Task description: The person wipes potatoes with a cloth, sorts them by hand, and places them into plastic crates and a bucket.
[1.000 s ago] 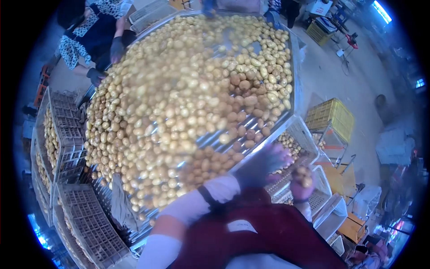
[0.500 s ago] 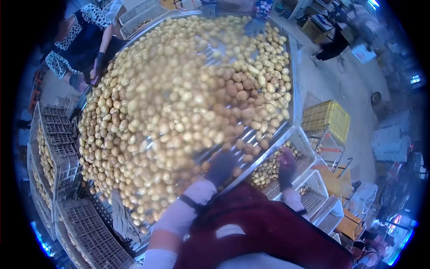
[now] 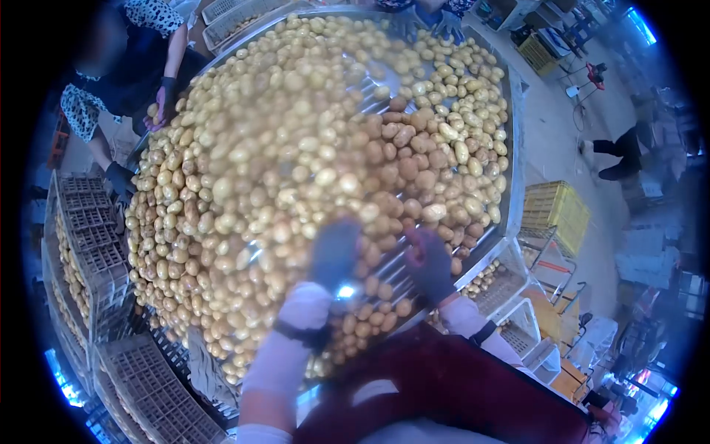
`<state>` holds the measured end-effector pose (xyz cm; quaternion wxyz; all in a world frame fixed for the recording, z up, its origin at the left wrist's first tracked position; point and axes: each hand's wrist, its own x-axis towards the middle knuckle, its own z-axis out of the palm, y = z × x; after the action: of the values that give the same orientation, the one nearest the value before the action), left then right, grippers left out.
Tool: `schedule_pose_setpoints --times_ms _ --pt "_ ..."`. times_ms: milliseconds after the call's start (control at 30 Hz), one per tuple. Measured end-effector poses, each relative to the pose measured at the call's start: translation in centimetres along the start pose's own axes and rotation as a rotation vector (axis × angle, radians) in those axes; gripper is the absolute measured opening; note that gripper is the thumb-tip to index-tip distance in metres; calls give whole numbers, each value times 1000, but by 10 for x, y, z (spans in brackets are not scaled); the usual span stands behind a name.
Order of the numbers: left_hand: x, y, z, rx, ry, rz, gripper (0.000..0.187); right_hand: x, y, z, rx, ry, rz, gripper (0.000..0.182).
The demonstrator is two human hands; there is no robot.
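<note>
Potatoes (image 3: 259, 140) cover a large metal sorting table (image 3: 370, 96) with a slatted bed. My left hand (image 3: 336, 251), in a dark glove, reaches over the potatoes near the front edge; motion blurs its fingers. To its right is my right hand (image 3: 429, 259), also gloved, above bare slats and beside darker brown potatoes (image 3: 414, 166). Its bare fingertips curl inward, and whatever they may hold is hidden. A small group of potatoes (image 3: 370, 320) lies on the slats between my wrists.
Below the table's right edge stand a crate with potatoes (image 3: 484, 281) and a yellow crate (image 3: 555, 211). Stacked grey crates (image 3: 92, 244) are at left, by a grey cloth (image 3: 207, 362). A co-worker (image 3: 137, 74) holds a potato at far left; another's gloved hands (image 3: 425, 26) are across the table.
My right hand has come from the crate beside the table to over the slats. My left hand has moved forward and left. The co-worker at left has raised one hand with a potato.
</note>
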<state>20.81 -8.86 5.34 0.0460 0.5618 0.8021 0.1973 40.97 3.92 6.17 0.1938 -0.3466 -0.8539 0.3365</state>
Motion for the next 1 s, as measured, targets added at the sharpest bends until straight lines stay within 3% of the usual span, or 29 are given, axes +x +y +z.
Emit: schedule_pose_setpoints --times_ms 33,100,267,300,367,400,433,533,600,667,733,800,867,1000 --pt "6 1 6 82 -55 8 28 14 1 -10 -33 -85 30 45" --pt "12 -2 30 262 -89 47 26 25 9 -2 -195 -199 20 48" --pt "19 10 37 226 -223 -169 22 59 21 14 -393 -486 14 47" --pt "20 7 42 172 -233 -227 21 59 14 4 -149 -523 144 44" --pt "12 8 43 327 -146 -99 21 56 4 -24 342 -585 389 41" --pt "8 11 42 400 -109 -34 22 47 10 -26 481 -509 215 40" --pt "10 16 34 329 -198 -117 24 31 12 -27 617 -425 50 40" --pt "23 21 25 196 -382 -254 37 -17 3 -46 1332 -327 627 49" --pt "26 4 42 162 -389 -289 43 -34 -5 -63 1411 -318 653 54" --pt "25 24 5 159 -461 -248 44 -46 21 -58 1868 -454 758 59" --pt "8 32 -3 12 -375 -263 45 -61 28 -62 1917 -490 735 57" --pt "-9 18 6 -21 -301 -117 44 -74 25 -63 1855 -309 791 50" --pt "-12 26 2 -3 -316 -204 42 -86 5 -76 1819 -173 795 47" --pt "-34 22 6 -105 -129 -252 36 -139 74 -92 1865 -240 503 45"
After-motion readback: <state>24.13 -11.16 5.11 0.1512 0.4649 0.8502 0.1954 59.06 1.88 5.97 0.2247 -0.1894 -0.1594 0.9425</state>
